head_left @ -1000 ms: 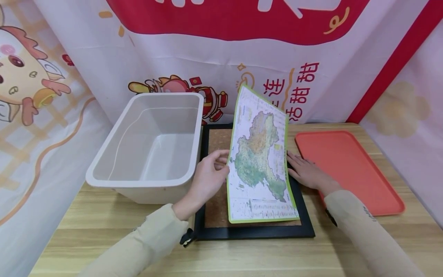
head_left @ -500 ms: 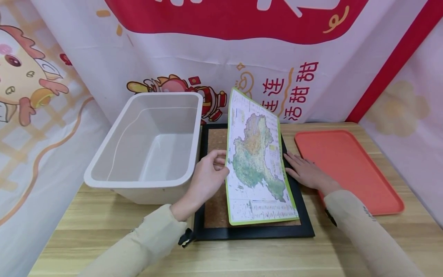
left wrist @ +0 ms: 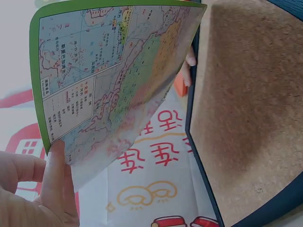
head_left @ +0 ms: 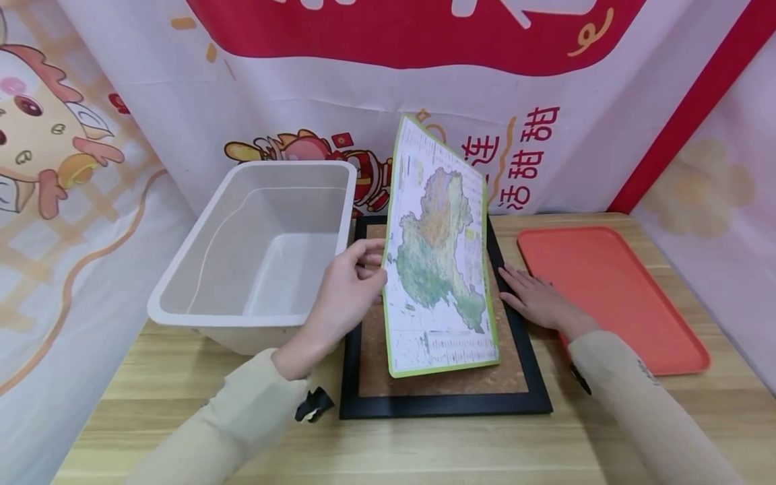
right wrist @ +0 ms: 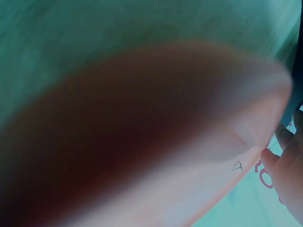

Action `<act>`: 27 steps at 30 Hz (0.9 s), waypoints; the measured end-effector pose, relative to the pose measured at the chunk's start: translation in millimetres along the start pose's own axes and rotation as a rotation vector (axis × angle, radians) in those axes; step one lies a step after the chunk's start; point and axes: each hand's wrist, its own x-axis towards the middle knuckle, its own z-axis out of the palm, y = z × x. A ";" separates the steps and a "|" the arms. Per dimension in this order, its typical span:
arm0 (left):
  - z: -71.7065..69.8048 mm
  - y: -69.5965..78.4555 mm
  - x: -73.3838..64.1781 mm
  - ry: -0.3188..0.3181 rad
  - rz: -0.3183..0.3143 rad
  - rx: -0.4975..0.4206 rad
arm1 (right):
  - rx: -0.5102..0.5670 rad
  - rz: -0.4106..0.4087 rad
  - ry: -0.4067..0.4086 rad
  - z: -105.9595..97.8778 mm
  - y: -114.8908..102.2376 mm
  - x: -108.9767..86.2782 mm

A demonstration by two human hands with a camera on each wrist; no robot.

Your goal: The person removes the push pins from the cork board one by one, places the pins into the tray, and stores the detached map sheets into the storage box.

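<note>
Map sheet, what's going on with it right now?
The person's left grip pinches one edge of the map sheet, holding it tilted over the cork-faced black frame. The right grip rests at the frame's right side. A pale tub stands to the left, a red tray to the right.

The head view looks forward and down from before the black frame point(head_left: 445, 405); the left-wrist view faces closely across it (both share the map point(head_left: 433, 256) and cork point(left wrist: 251, 94)); the right-wrist view, partly blurred, faces fingers point(right wrist: 284, 137) beside its right edge.
</note>
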 end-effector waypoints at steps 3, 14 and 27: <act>-6.1 4.5 1.0 0.000 -0.019 -0.008 | -0.002 0.007 -0.011 -1.3 -1.1 -0.4; -39.4 14.0 6.3 0.021 -0.085 -0.031 | -0.004 0.014 -0.014 -1.5 -1.9 -0.5; -88.1 22.0 1.4 0.106 -0.029 -0.031 | -0.002 -0.014 -0.010 -3.9 -2.0 -3.5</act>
